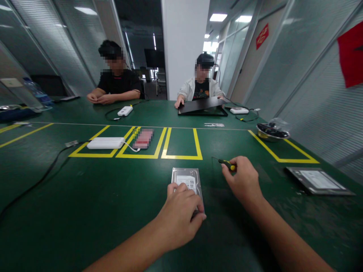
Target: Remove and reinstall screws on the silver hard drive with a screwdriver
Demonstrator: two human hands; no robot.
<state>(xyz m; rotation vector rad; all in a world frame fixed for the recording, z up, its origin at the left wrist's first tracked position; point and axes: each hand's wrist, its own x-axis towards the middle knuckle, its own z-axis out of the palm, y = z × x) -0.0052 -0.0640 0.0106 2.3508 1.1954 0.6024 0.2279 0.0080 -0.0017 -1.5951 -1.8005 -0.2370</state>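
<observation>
A silver hard drive (185,174) with a white label lies flat on the green table in front of me. My left hand (180,213) is closed over its near part, with curled fingers across the top and the thumb by the right edge; much of the drive is hidden beneath. To the right, just above the tabletop, my right hand (244,177) grips a small black-and-yellow screwdriver (226,164). Its thin shaft points left, apart from the drive. Another hard drive (319,180), label up, lies farther right.
Yellow tape (181,156) marks boxes across the table. A white power bank (105,142) with cables sits left, joined to a blurred phone (143,139). A bowl (272,133) of dark items stands right. Two people sit opposite, one handling a black panel (202,105).
</observation>
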